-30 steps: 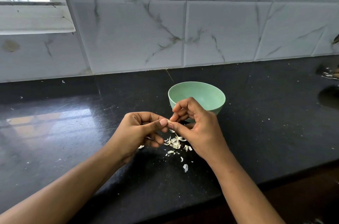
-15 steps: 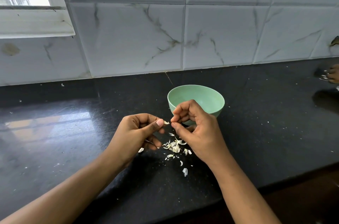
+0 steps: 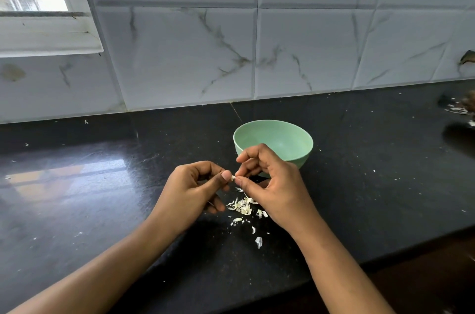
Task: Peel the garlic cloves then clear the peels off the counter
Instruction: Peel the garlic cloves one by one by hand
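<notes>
My left hand (image 3: 192,190) and my right hand (image 3: 270,185) meet above the black counter (image 3: 102,211). Between their fingertips is a small pale garlic clove (image 3: 233,178), pinched by my left thumb and finger and by my right thumb and finger. Most of the clove is hidden by the fingers. Below the hands lies a small heap of white garlic peels (image 3: 244,207), with a few loose flakes trailing toward me. A light green bowl (image 3: 290,139) stands just behind my right hand; its visible inside looks bare.
A marble-tiled wall rises behind the counter, with a window sill (image 3: 48,38) at the upper left. At the far right edge lie more peels and a brown object (image 3: 462,108). The counter's front edge runs across the lower right.
The hands drew slightly apart half a second ago and have closed together again on the clove. The view has tilted a little; the peel heap and bowl stay put.
</notes>
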Demonstrator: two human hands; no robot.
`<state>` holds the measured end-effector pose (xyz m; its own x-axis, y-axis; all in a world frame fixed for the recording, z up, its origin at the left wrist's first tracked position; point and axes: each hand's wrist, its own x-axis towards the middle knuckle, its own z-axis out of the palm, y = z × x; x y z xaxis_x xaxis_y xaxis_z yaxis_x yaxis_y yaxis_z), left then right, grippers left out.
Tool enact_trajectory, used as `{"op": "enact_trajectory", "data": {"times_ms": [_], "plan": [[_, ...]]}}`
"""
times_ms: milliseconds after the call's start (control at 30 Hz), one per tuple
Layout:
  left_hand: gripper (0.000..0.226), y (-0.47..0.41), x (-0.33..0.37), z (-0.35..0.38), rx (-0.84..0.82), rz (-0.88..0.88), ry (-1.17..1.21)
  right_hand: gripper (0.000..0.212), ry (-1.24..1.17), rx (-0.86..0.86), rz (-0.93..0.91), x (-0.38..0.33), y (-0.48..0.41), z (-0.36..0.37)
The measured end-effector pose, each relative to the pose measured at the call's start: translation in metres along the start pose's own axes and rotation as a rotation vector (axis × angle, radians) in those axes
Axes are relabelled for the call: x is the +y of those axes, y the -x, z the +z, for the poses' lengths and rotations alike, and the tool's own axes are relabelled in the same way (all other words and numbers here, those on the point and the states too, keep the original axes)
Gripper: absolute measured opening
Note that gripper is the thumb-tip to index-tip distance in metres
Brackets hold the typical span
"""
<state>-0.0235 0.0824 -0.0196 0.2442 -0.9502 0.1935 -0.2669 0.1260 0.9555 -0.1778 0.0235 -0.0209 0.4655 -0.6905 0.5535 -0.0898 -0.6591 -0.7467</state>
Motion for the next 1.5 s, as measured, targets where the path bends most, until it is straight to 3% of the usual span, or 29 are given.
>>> {"op": "enact_trajectory", "data": {"times_ms": [467, 600, 733, 933, 1133, 1300, 1500], "plan": [[0.036, 0.0039, 0.0027, 0.0030, -0.068, 0.004, -0.120, 0.022, -0.091, 0.051, 0.075, 0.0019, -0.0008, -0.0021], [0.026, 0.0042, 0.0043, 0.0040, -0.069, 0.015, 0.006, 0.025, -0.086, 0.052, 0.073, 0.0016, -0.0001, -0.0022], [0.001, 0.0029, 0.0040, 0.0012, -0.040, 0.050, 0.006, 0.026, -0.082, 0.035, 0.073, -0.0005, 0.0004, -0.0019], [0.008, 0.0040, 0.0030, 0.0046, -0.134, 0.015, -0.044, 0.025, -0.136, 0.029, 0.085, -0.0007, 0.0000, -0.0013], [0.021, 0.0054, -0.0014, 0.0048, -0.147, 0.158, -0.211, 0.023, -0.545, -0.067, 0.318, -0.0027, -0.0014, -0.0033], [0.012, 0.0049, -0.0001, -0.0020, -0.062, 0.247, -0.297, 0.023, -0.608, -0.085, 0.344, -0.0052, -0.0017, -0.0044], [0.022, 0.0071, 0.0025, -0.0017, -0.021, 0.272, -0.364, 0.022, -0.626, -0.104, 0.352, -0.0056, -0.0018, -0.0046]]}}
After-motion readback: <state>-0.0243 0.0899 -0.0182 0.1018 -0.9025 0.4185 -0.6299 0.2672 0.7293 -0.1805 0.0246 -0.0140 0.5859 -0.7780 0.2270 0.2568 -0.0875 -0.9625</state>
